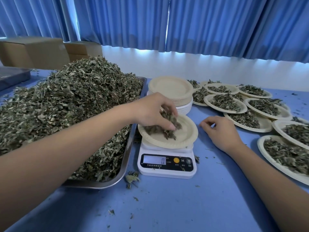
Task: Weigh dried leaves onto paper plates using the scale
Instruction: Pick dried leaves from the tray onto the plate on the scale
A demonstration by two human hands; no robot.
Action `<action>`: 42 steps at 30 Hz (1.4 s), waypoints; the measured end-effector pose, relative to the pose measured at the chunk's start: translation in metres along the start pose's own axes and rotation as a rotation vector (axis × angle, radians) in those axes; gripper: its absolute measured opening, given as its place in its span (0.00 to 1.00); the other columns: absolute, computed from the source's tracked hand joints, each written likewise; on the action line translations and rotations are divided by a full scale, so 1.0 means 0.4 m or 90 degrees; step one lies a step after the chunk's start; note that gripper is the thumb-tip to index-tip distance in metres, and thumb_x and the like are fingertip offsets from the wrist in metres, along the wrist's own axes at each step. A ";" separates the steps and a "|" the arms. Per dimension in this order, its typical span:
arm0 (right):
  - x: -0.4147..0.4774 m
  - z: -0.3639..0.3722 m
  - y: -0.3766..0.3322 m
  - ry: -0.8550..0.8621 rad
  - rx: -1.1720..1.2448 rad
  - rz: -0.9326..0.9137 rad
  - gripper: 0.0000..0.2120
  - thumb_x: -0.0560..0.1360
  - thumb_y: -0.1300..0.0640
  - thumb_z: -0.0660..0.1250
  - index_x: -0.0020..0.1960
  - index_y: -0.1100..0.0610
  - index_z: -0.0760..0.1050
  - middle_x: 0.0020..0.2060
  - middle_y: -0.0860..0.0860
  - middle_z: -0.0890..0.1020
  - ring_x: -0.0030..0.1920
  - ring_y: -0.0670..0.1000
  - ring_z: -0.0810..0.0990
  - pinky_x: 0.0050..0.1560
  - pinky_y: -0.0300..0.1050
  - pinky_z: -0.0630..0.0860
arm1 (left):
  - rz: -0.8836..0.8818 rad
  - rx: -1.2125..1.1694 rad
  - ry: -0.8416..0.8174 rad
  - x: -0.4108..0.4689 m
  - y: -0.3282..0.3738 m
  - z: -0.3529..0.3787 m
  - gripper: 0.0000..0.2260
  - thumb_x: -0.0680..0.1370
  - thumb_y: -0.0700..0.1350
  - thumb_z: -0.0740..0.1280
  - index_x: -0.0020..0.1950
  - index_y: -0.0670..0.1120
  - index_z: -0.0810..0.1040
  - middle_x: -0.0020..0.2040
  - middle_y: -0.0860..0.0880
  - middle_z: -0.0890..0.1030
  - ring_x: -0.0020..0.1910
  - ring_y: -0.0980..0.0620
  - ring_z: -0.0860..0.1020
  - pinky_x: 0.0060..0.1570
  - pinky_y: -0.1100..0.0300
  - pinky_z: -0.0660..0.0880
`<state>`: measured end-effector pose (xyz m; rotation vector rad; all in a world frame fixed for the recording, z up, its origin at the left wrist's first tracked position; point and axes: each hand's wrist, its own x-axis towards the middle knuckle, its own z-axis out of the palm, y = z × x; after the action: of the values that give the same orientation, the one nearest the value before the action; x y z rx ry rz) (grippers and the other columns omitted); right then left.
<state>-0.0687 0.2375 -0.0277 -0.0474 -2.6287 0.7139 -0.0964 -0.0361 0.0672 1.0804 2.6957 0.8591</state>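
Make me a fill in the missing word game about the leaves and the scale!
1. The left hand holds leaves over a paper ____.
2. The scale display reads ____.
3. The big leaf pile lies in a metal ____.
4. The right hand rests on the blue ____.
Missing words: plate; 0; tray; table.
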 end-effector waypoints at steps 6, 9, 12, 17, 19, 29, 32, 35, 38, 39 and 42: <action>0.001 -0.002 -0.002 -0.003 0.001 0.001 0.08 0.81 0.54 0.67 0.46 0.52 0.84 0.42 0.46 0.85 0.42 0.46 0.80 0.46 0.50 0.78 | -0.035 -0.107 0.107 -0.018 -0.051 -0.076 0.10 0.75 0.56 0.73 0.56 0.58 0.82 0.55 0.59 0.83 0.55 0.62 0.80 0.60 0.57 0.75; 0.001 -0.002 -0.002 -0.005 0.000 0.002 0.08 0.81 0.54 0.67 0.47 0.52 0.84 0.43 0.46 0.85 0.42 0.47 0.80 0.46 0.50 0.78 | -0.149 0.100 0.106 -0.024 -0.112 -0.125 0.12 0.80 0.44 0.68 0.62 0.53 0.80 0.61 0.50 0.80 0.55 0.53 0.79 0.60 0.53 0.75; 0.001 -0.002 -0.003 -0.004 0.002 0.004 0.08 0.81 0.54 0.67 0.47 0.52 0.84 0.43 0.46 0.85 0.41 0.42 0.79 0.44 0.47 0.75 | -0.284 0.264 -0.096 -0.047 -0.170 -0.132 0.20 0.76 0.44 0.71 0.69 0.50 0.75 0.59 0.52 0.76 0.55 0.50 0.78 0.60 0.52 0.76; -0.002 -0.003 -0.007 -0.002 -0.001 0.001 0.08 0.81 0.54 0.67 0.46 0.52 0.84 0.43 0.47 0.85 0.41 0.44 0.79 0.45 0.49 0.77 | -0.315 0.295 -0.150 -0.056 -0.200 -0.083 0.18 0.72 0.42 0.77 0.60 0.46 0.78 0.50 0.48 0.79 0.46 0.49 0.77 0.49 0.54 0.77; -0.002 -0.003 -0.008 0.000 -0.004 0.001 0.08 0.81 0.55 0.67 0.46 0.52 0.84 0.44 0.47 0.85 0.42 0.47 0.80 0.47 0.50 0.78 | -0.295 0.299 -0.148 -0.048 -0.194 -0.075 0.11 0.72 0.39 0.76 0.52 0.44 0.79 0.46 0.47 0.79 0.41 0.49 0.74 0.43 0.57 0.74; -0.003 -0.005 -0.012 -0.001 -0.005 0.005 0.08 0.81 0.54 0.67 0.47 0.53 0.85 0.43 0.48 0.85 0.42 0.49 0.80 0.48 0.51 0.78 | -0.278 0.249 -0.128 -0.042 -0.172 -0.073 0.13 0.70 0.38 0.75 0.51 0.43 0.75 0.45 0.41 0.81 0.37 0.45 0.74 0.38 0.56 0.71; -0.001 -0.005 -0.011 -0.005 -0.005 0.006 0.09 0.81 0.54 0.67 0.47 0.53 0.85 0.44 0.48 0.85 0.43 0.50 0.81 0.48 0.52 0.78 | -0.269 0.246 -0.093 -0.044 -0.176 -0.063 0.08 0.72 0.37 0.74 0.49 0.40 0.78 0.37 0.46 0.77 0.34 0.47 0.72 0.36 0.58 0.70; -0.002 -0.004 -0.010 -0.004 -0.004 0.008 0.09 0.81 0.54 0.67 0.47 0.53 0.84 0.43 0.47 0.85 0.42 0.49 0.80 0.48 0.51 0.78 | -0.285 0.229 -0.089 -0.051 -0.171 -0.066 0.12 0.72 0.35 0.73 0.54 0.41 0.78 0.37 0.46 0.77 0.32 0.46 0.73 0.35 0.57 0.71; -0.002 -0.004 -0.007 -0.001 -0.003 0.006 0.09 0.81 0.54 0.67 0.47 0.52 0.84 0.43 0.47 0.85 0.41 0.47 0.80 0.46 0.49 0.76 | -0.303 0.184 -0.126 -0.062 -0.165 -0.088 0.24 0.73 0.32 0.70 0.69 0.42 0.73 0.46 0.43 0.81 0.37 0.43 0.80 0.37 0.53 0.77; -0.001 -0.004 -0.006 -0.003 -0.004 0.005 0.09 0.81 0.54 0.67 0.47 0.53 0.84 0.43 0.47 0.85 0.41 0.46 0.79 0.45 0.47 0.74 | -0.310 0.140 -0.142 -0.068 -0.161 -0.098 0.25 0.74 0.32 0.68 0.71 0.43 0.71 0.49 0.40 0.82 0.38 0.43 0.80 0.37 0.54 0.78; 0.002 -0.004 -0.003 -0.009 -0.003 0.006 0.08 0.82 0.55 0.67 0.48 0.52 0.84 0.43 0.46 0.84 0.41 0.43 0.79 0.44 0.45 0.73 | -0.326 0.036 -0.216 -0.094 -0.132 -0.118 0.24 0.76 0.36 0.68 0.72 0.44 0.71 0.51 0.39 0.82 0.34 0.48 0.79 0.34 0.58 0.77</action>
<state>-0.0688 0.2373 -0.0258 -0.0555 -2.6445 0.7136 -0.1148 -0.1140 0.0740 0.4443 2.5273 0.4639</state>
